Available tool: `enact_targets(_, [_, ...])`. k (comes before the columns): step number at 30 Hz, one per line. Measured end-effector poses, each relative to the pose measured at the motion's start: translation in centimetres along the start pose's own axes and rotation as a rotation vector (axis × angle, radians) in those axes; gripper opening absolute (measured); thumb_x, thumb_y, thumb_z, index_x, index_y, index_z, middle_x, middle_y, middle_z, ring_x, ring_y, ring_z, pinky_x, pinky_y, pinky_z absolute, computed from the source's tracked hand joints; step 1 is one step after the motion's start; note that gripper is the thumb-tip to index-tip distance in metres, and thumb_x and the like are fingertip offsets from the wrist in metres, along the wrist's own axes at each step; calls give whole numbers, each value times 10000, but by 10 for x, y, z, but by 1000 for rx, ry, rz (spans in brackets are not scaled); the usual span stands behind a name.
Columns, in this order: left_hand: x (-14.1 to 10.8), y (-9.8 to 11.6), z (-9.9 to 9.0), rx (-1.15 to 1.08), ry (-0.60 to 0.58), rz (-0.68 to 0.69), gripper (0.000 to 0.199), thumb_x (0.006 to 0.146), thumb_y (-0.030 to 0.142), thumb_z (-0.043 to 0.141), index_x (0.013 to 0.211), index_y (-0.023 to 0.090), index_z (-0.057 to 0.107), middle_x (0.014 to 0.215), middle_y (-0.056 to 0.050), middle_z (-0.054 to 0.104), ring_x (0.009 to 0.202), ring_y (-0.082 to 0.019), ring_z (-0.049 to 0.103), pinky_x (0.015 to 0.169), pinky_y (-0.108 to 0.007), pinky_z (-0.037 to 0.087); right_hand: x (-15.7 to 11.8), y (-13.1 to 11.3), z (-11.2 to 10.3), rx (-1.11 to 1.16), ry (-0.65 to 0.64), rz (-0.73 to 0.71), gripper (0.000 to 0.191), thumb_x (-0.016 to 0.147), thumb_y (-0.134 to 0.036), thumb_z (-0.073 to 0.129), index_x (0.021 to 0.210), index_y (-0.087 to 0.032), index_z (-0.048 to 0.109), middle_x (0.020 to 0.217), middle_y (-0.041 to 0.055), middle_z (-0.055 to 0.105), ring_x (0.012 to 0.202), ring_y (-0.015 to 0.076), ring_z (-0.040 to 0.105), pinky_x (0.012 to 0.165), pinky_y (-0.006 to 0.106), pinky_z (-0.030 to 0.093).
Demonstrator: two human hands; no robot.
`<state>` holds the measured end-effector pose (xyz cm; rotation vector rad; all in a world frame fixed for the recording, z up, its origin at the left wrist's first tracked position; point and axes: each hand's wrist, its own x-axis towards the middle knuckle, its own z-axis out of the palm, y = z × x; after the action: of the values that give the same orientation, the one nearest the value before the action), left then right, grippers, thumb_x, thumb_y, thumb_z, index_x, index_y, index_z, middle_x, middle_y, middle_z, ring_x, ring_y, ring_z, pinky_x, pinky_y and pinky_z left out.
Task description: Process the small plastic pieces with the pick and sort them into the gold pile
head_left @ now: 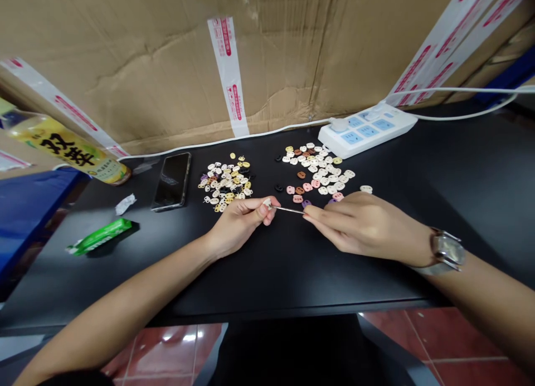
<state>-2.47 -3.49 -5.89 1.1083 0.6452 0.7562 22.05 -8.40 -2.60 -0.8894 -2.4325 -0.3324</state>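
Between the thumb and fingers of my left hand (pixel 242 221) is a small whitish button-like piece (pixel 267 203). My right hand (pixel 363 227), with a watch on its wrist, is closed on a thin metal tool (pixel 288 210) whose far end meets that piece. The tool's exact kind cannot be made out. Just beyond my left hand lies a mixed pile of small oval pieces (pixel 225 184) in white, yellow, purple and black. Past my right hand, a looser spread of similar pieces with holes (pixel 330 174) holds mostly cream ones, plus pink, brown and purple.
A black phone (pixel 171 180), a green packet (pixel 100 235), a crumpled wrapper (pixel 125 204) and a yellow drink bottle (pixel 69 146) are at the left of the black table (pixel 267 280). A white power strip (pixel 368 131) with cables sits at the back right, before a taped cardboard wall (pixel 167 57).
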Motion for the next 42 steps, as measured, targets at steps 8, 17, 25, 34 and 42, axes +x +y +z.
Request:
enact_targets(8, [1, -2, -2, -59, 56, -12, 231, 778, 343, 800, 885, 138, 787, 703, -4, 554, 693, -97, 459, 735, -273, 366, -1, -25, 9, -163, 0, -19, 179, 911, -58, 529, 1021, -47, 670, 553, -17, 566, 439, 132, 527, 458, 307, 347])
enact_targets(17, [2, -2, -7, -117, 63, -7, 195, 814, 306, 771, 920, 145, 795, 754, -15, 575, 719, -82, 493, 748, -232, 412, 2, -8, -11, -67, -4, -25, 131, 964, -153, 547, 969, -134, 677, 577, -28, 642, 477, 117, 576, 500, 294, 396])
enact_targets(25, [1, -2, -8, -120, 28, -5, 200, 802, 299, 785, 933, 147, 796, 759, -14, 584, 727, -72, 516, 754, -215, 414, -1, -9, -11, -70, 51, 39, 83, 947, -180, 601, 950, -141, 675, 584, -30, 658, 491, 126, 594, 512, 307, 390])
enact_targets(34, [0, 0, -5, -83, -5, -22, 206, 804, 292, 783, 955, 153, 792, 718, -11, 585, 699, -81, 501, 722, -239, 384, 0, -8, -6, -44, 45, 25, 156, 972, -184, 557, 918, -142, 697, 583, -23, 659, 488, 119, 555, 512, 315, 358])
enact_targets(42, [0, 1, -1, -67, 33, -1, 212, 782, 299, 799, 926, 145, 788, 715, -10, 582, 694, -92, 487, 729, -265, 372, 4, -18, -3, -66, 43, 51, 142, 960, -157, 549, 964, -101, 679, 577, -11, 643, 470, 121, 579, 501, 302, 379])
